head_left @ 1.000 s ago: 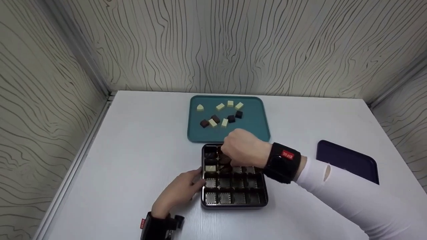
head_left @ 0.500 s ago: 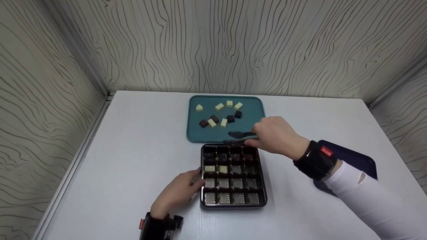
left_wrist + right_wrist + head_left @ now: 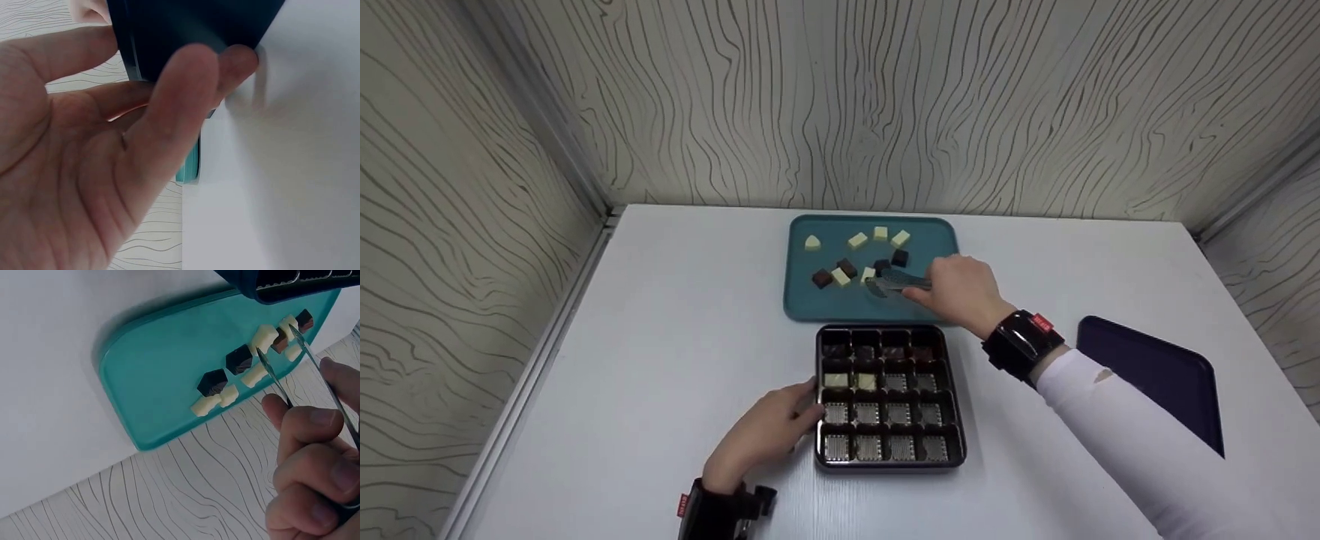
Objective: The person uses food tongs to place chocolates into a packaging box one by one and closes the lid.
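My right hand holds a pair of small tongs over the teal tray. In the right wrist view the tongs' tips stand apart at a white chocolate, nothing lifted between them. Dark, brown and white chocolates lie scattered on the tray. My left hand touches the left wall of a dark divided box, its fingers fairly straight against the side in the left wrist view. Dark chocolates fill the box's back row. Two white chocolates sit at the left of the second row; its other compartments show ridged bottoms.
A dark blue lid-like tray lies on the white table at the right, partly under my right forearm. The teal tray stands just behind the box. Wood-patterned panels close off the back and sides.
My right hand has withdrawn from the box with the tongs and moved over the teal tray, uncovering a second white chocolate in the box. The left hand has stayed at the box's side.
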Demonstrator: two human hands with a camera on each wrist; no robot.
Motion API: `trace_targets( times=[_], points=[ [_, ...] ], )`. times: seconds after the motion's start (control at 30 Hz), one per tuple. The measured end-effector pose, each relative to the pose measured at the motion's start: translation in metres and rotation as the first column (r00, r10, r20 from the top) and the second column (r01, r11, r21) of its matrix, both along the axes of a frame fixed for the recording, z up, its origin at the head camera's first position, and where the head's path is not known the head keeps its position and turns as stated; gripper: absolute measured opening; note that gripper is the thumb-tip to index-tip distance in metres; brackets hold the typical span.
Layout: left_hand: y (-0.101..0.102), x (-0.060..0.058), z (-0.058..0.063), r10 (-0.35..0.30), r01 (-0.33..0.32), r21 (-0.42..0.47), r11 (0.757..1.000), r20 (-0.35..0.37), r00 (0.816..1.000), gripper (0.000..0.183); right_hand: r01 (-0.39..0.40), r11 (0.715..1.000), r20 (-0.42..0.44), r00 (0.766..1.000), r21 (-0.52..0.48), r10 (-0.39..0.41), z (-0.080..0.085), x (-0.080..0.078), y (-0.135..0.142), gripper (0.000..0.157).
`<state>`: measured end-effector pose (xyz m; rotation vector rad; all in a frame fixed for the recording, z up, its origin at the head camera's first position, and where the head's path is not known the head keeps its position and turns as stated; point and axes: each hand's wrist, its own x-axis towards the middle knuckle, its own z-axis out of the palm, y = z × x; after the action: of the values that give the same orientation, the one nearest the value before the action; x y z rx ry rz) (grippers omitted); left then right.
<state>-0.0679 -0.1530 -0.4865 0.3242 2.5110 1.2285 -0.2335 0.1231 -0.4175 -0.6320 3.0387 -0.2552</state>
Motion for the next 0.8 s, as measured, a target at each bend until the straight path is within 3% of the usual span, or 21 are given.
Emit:
trace_targets(
  times=[0.17,0.4,0.6,0.8],
  points=[
    [0.002,0.001,0.001,-0.008,0.008,0.007,1.0,-0.016,1.0,0.058,0.056,0.997,0.021,0.998,0.046,-0.057,-0.006,-0.009,-0.013,0.068],
    [0.002,-0.001,0.001,-0.019,0.019,-0.001,1.0,-0.025,1.0,0.057,0.074,0.993,0.008,0.997,0.087,-0.075,-0.012,-0.014,-0.027,0.064],
    [0.001,-0.001,0.0,-0.019,0.019,-0.002,1.0,-0.017,1.0,0.057,0.034,0.992,-0.037,0.999,0.119,-0.03,-0.015,-0.013,-0.033,0.06],
    [-0.001,-0.001,-0.001,-0.02,0.02,-0.001,1.0,-0.019,1.0,0.057,-0.067,0.991,-0.034,0.997,0.118,0.071,-0.012,-0.01,-0.023,0.063]
  ],
)
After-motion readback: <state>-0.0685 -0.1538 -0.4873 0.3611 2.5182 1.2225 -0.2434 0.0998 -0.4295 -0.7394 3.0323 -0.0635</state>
